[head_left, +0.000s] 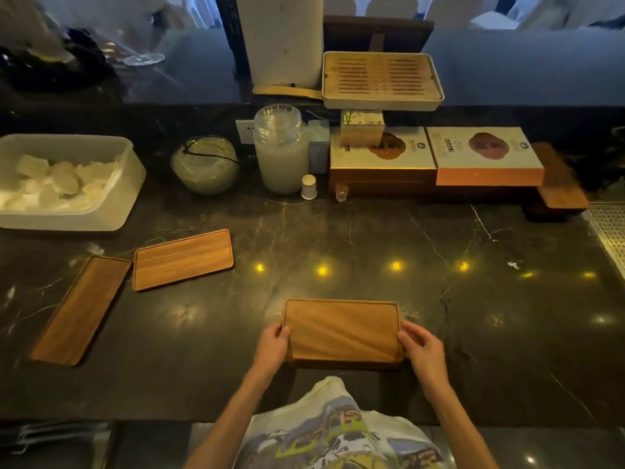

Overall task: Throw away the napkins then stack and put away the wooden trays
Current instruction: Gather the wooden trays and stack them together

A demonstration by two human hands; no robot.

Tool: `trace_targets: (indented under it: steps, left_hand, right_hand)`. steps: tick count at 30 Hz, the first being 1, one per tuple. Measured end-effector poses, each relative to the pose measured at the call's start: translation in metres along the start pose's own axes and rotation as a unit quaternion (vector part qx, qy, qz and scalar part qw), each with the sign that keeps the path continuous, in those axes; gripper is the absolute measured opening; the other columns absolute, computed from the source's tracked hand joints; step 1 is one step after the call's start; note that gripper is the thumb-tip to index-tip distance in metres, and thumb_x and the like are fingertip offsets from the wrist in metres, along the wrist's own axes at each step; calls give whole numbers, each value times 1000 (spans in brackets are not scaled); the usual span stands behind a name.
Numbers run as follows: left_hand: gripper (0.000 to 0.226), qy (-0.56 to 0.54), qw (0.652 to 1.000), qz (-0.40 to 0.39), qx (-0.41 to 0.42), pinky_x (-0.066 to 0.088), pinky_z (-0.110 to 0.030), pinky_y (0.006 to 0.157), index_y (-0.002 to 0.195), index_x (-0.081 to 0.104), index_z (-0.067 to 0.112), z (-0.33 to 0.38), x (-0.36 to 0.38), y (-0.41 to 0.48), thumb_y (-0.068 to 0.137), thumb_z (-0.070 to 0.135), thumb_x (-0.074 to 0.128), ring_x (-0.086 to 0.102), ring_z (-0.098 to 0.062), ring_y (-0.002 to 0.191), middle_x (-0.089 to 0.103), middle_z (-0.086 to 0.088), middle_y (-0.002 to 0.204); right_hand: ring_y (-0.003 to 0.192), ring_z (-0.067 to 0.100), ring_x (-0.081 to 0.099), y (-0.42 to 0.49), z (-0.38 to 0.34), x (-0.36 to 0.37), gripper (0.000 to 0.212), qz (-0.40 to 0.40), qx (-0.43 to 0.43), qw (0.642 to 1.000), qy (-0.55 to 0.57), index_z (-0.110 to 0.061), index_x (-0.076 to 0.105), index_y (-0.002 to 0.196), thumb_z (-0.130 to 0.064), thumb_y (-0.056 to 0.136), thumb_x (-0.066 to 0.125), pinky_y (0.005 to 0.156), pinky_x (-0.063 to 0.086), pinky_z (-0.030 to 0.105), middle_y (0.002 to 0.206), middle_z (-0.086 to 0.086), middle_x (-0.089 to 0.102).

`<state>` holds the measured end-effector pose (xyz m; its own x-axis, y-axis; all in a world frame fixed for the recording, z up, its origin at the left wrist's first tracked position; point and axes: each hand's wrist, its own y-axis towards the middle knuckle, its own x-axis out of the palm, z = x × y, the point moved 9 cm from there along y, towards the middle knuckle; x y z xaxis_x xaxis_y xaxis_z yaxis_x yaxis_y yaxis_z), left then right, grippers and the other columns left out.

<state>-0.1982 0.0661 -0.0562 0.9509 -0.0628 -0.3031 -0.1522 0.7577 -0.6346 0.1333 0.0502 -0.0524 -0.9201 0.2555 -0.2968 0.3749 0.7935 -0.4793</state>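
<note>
A wooden tray sits near the front edge of the dark marble counter, right before me. My left hand grips its left end and my right hand grips its right end. The tray looks thick at its front edge; I cannot tell whether another tray lies under it. A second wooden tray lies flat to the left of centre. A third wooden tray, longer and narrower, lies at an angle at the far left, its corner close to the second one. No napkin shows on any tray.
A white plastic tub with crumpled white pieces stands at the back left. Behind the centre are a glass bowl, a tall jar, a small white pot, boxes, a slatted tea tray. A metal grille lies far right.
</note>
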Motion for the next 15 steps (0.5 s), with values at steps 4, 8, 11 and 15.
trace_targets:
  steps: [4,8,11,15]
  left_hand:
    - [27,161,985,53,41,45,-33,90,121,63,10,-4,2,2,100,19,49,59,-23,105,62,-9,113]
    - [19,223,968,76,81,44,-30,84,110,65,10,6,5,-1,98,18,52,57,-21,99,56,-4,103]
    - [17,244,963,83,77,46,-30,81,106,63,10,5,5,-1,99,14,48,54,-17,92,51,-2,102]
    - [20,266,958,88,63,46,-28,80,106,63,9,1,4,0,99,11,45,52,-14,88,50,-5,107]
  right_hand:
    - [99,18,63,8,20,-3,31,22,11,998,-52,-9,66,121,-10,90,65,89,54,38,116,12,69]
    - [95,19,63,14,29,-10,30,41,29,995,-86,-16,68,119,-15,90,66,89,55,45,114,9,70]
    - [93,17,63,14,28,-8,30,38,20,995,-93,-15,67,120,-15,90,66,88,56,43,114,9,70]
    - [105,22,63,9,28,-4,32,37,12,989,-140,-18,65,123,-19,92,64,92,53,41,117,6,70]
